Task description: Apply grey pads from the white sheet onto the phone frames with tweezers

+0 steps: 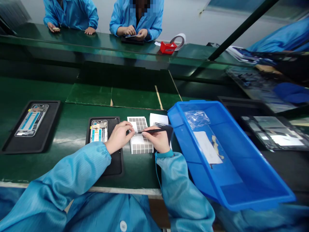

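Nearest, blue smock sleeves (pixel 79 167) reach out over the green bench (pixel 62 161) to both hands. The right hand (pixel 156 139) has a closed grip on slim black tweezers (pixel 151 131), their tips pointing left at a sheet of small grey square pads (pixel 139 148), which lies on the bench just right of a black tray (pixel 116 164). The left hand (pixel 118 137) sits curled at the sheet's edge, close to the tweezer tips; whether its grip is closed on a pad, I cannot tell. The pads look thin, light and soft, so they would probably lift best by one corner with the tweezer tips, the sheet held flat. The tray holds an opened phone frame (pixel 98 131). To the right stands a blue plastic bin (pixel 178 119); beyond, a co-worker (pixel 135 16) handles something at a far bench (pixel 72 40).
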The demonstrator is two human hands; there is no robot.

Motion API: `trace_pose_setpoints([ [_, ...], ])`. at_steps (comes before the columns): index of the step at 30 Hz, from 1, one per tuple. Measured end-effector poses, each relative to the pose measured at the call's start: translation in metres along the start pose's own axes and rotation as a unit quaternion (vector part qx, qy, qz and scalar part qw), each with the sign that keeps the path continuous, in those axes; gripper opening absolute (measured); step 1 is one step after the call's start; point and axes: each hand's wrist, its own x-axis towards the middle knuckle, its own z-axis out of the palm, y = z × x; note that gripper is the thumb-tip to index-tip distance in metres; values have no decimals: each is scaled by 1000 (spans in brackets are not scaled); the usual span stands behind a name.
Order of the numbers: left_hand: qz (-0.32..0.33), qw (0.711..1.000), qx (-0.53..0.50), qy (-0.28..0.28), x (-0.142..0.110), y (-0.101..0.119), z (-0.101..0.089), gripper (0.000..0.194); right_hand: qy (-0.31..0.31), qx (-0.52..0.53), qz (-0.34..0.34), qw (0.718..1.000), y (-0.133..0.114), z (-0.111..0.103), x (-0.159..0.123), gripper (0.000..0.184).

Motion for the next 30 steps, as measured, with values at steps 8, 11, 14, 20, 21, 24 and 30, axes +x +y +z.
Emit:
trace_pose_setpoints([
  [8, 9, 997, 28, 68, 4, 1, -49, 18, 55, -18, -13, 998, -1, -5, 2, 26],
  [11, -42, 985, 164, 21, -8, -11, -97, 21, 64, -11, -15, 998, 1, -7, 3, 24],
  [14, -160, 947, 280, -17, -37, -32, -128, 27, 85, -18, -24, 996, 5, -11, 5, 22],
  [20, -188, 954, 231, -26, -83, -64, -115, 38, 102, 6, -12, 995, -18, 0, 2, 22],
  [21, -176, 960, 216, -21, -85, -64, -109, 38, 96, 8, -10, 995, -28, 9, 0, 22],
  [24, -161, 970, 181, -26, -86, -59, -96, 39, 45, 1, 0, 999, -57, 47, -6, 22],
  [30, -121, 974, 191, -28, -87, -56, -87, 38, -47, 26, 47, 997, -58, 120, -5, 23],
])
